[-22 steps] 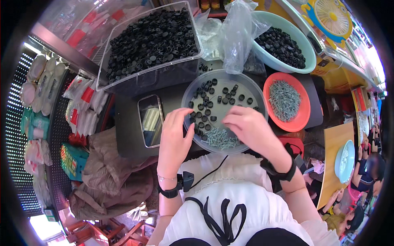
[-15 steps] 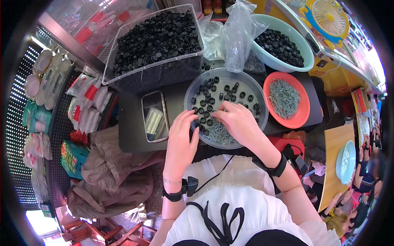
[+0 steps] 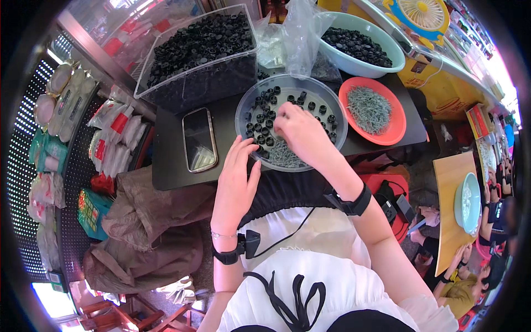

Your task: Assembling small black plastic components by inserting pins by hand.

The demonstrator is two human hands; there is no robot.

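Observation:
A round translucent basin (image 3: 291, 87) holds loose black plastic caps (image 3: 259, 118) and, at its near side, a heap of grey screws (image 3: 285, 155). My right hand (image 3: 303, 133) reaches over the middle of the basin with fingers bent and pinched together; whatever lies between the tips is hidden. At the basin's near left rim is my left hand (image 3: 237, 177), its fingers lightly curved and the thumb apart, close to the nearest caps. I see nothing held in it. Right of the basin, an orange-red plate (image 3: 394, 131) carries more screws (image 3: 368, 109).
A phone (image 3: 199, 141) lies on the dark table left of the basin. Behind stand a clear bin (image 3: 193, 82) full of black caps, a plastic bag (image 3: 301, 44) and a pale blue basin (image 3: 362, 69) of black pieces. At far right, people sit by a wooden board (image 3: 447, 232).
The view has shifted, so the table sits higher in it. Within the basin my right hand has moved slightly farther from me; my left hand has drawn back toward the near rim.

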